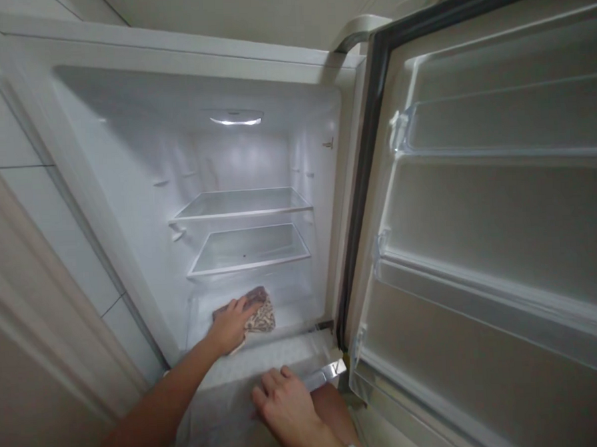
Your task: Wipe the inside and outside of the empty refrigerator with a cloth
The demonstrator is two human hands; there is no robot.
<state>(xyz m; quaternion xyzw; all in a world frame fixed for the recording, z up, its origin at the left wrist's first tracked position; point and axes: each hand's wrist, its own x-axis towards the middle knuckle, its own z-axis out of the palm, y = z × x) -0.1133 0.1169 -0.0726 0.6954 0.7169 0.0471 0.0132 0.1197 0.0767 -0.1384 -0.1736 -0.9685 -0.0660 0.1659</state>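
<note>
I look into an open, unstocked fridge [125, 166]. My left hand [231, 324] reaches deep into the bottom compartment and presses a brown patterned cloth [262, 313] flat against the glass cover [293, 310] there, fingers stretched over the cloth. My right hand [285, 401] rests palm down on the front edge of a clear pulled-out drawer [266, 365], fingers flat and holding nothing.
Two glass shelves [242, 206] [250, 253] sit above the cloth, both bare. The fridge door [499, 226] stands open to the right with bare door bins. A tiled wall [19, 151] and a pale door frame [43, 317] lie to the left.
</note>
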